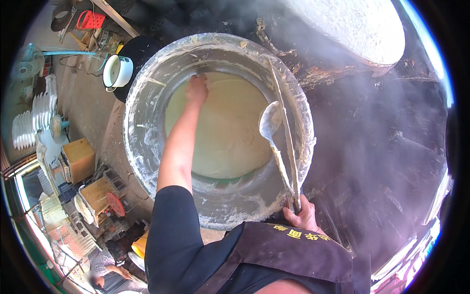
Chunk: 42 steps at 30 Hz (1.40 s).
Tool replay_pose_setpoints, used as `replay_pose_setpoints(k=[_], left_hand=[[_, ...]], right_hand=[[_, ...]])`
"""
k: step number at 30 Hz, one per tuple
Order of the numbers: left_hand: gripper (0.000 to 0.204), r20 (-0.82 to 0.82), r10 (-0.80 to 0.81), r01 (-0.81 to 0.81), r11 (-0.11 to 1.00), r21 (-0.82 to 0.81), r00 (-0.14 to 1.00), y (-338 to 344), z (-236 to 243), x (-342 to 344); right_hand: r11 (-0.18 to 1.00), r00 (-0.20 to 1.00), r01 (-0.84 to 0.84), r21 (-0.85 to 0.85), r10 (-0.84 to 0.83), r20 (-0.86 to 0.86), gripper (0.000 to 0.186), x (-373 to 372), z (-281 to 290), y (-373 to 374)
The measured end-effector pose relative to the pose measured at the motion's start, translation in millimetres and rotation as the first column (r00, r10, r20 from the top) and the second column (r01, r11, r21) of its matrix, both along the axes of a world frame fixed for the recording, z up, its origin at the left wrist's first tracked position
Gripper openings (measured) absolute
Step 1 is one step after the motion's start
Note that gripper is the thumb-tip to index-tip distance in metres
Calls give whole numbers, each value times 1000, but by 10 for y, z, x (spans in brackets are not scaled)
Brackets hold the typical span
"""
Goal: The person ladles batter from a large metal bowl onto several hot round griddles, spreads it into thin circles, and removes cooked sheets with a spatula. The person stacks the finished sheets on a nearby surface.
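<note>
A large batter-smeared metal tub (220,206) holds pale creamy liquid (225,127). My left hand (197,88) is at the far inner edge of the liquid, fingers curled; what they grip, if anything, is hidden. On the tub's right side my right hand (304,214) grips the handles of a crusted ladle (269,122) and a long thin stick (284,117), both lying across the tub's rim. The ladle's bowl hangs over the liquid.
A white round steaming surface (347,24) is at upper right, over dark, hazy ground. Left are a white enamel pot (117,72), a fan (24,66), wooden boxes (78,159) and stacked white items (24,130). Another person (103,264) is at lower left.
</note>
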<state>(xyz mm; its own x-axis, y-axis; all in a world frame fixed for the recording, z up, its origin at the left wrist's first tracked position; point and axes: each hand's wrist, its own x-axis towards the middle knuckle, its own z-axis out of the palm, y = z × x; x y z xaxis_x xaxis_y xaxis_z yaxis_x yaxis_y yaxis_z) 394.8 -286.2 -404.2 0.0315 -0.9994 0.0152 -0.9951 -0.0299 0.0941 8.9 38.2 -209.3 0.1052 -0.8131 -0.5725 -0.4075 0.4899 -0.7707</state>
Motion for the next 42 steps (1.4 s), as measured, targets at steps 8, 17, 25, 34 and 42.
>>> replay_pose_setpoints(k=[8, 17, 25, 34, 42], left_hand=[[24, -977, 210, -212, 954, 210, -22, 37, 1939, -96], [22, -841, -260, 24, 951, -307, -475, 996, 4163, -281], [25, -912, -321, -282, 927, -247, -256, 3075, 4605, 77], [34, -879, 254, -816, 335, 470, -403, 5385, 1899, 414], [56, -731, 666, -666, 478, 573, -150, 5584, -703, -65]], right_hand=[[999, 1000, -15, -35, 16, 23, 28, -20, 57, 1], [995, 995, -93, 37, 92, 24, 22, -48, 261, -129], [960, 978, -208, -189, 200, -61, 23, -11, 60, -89], [980, 979, -198, 6, 198, 46, 12, 32, 133, -75], [988, 975, -153, -13, 149, -165, 18, 73, 96, -45]])
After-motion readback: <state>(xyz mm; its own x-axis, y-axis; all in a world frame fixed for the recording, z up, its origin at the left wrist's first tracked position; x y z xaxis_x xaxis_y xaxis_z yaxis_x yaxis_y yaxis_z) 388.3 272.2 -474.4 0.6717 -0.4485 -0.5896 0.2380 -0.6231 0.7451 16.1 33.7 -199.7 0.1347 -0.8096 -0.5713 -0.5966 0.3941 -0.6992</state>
